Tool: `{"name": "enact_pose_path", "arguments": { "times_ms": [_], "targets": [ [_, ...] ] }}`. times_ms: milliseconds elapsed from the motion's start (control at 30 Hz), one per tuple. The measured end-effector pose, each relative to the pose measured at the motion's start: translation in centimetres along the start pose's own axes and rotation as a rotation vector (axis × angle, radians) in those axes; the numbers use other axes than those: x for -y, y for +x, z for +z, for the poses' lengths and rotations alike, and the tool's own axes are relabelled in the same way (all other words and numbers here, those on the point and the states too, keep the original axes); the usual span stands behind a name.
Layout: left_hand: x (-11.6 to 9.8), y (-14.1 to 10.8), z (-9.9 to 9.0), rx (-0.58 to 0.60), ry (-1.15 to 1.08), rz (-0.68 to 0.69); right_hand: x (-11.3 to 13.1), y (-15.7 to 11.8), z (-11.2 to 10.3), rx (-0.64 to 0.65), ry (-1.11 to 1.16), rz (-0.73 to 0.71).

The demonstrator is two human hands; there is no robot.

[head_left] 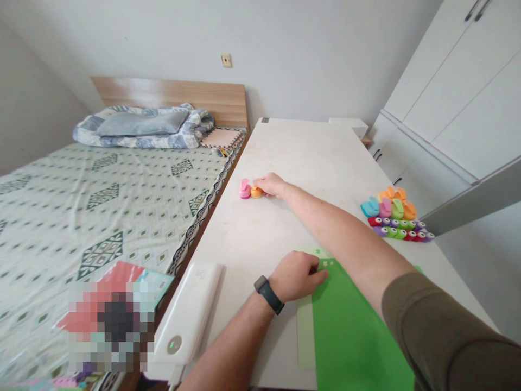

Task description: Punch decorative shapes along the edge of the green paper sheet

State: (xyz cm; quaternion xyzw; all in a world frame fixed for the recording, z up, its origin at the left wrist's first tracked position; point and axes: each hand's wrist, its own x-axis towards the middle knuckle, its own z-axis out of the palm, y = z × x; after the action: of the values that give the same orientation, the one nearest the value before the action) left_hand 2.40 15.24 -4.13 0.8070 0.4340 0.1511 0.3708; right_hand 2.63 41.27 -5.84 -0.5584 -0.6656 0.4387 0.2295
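Orange plastic craft punch (256,191) stands just beside a pink one (245,188) on the white desk (285,146), with the right hand (272,185) narrowed over it, fingertips on top; a centred touch suits its smooth footing. Whether it grips, I cannot tell. The left hand (293,276) lies spread on a green paper sheet (354,336), whose lower end the view cuts off.

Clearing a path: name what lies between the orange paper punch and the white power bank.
Bare tabletop, in the head view, from the orange paper punch to the white power bank.
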Motion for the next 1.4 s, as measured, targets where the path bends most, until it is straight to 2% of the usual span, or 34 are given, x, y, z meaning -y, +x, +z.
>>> {"name": "enact_pose_path", "arguments": {
  "times_ms": [367, 533, 633, 800, 900, 967, 1100, 1200, 1400],
  "targets": [
    [-0.3, 0.0, -0.1, 0.011, -0.01, -0.021, 0.4, -0.6, 0.7, -0.058, -0.082, -0.046],
    [-0.2, -0.1, 0.0, 0.004, -0.008, -0.022, 1.3, -2.6, -1.2, -0.163, -0.145, -0.056],
    [-0.2, 0.0, -0.1, 0.006, -0.007, -0.03, 1.4, -4.8, -3.6, -0.198, -0.145, -0.1],
    [-0.2, 0.0, -0.2, 0.022, -0.007, -0.017, -0.5, -10.8, -8.2, -0.104, -0.066, -0.332],
    [-0.3, 0.2, -0.1, 0.036, 0.007, -0.025, -2.8, -15.3, -10.5, -0.02, -0.062, -0.344],
    [-0.4, 0.2, -0.1, 0.038, 0.014, -0.03, -4.6, -18.0, -11.5, -0.019, -0.131, -0.303],
    [-0.4, 0.3, -0.1, 0.034, 0.017, -0.029, -7.7, -22.2, -12.4, 0.079, -0.41, -0.302],
    [-0.4, 0.4, 0.0, 0.045, 0.029, -0.031, -9.0, -24.0, -12.4, 0.147, -0.56, -0.33],
    [-0.4, 0.5, 0.2, 0.047, 0.044, -0.038, -9.7, -25.0, -11.5, 0.156, -0.525, -0.335]
  ]
}}
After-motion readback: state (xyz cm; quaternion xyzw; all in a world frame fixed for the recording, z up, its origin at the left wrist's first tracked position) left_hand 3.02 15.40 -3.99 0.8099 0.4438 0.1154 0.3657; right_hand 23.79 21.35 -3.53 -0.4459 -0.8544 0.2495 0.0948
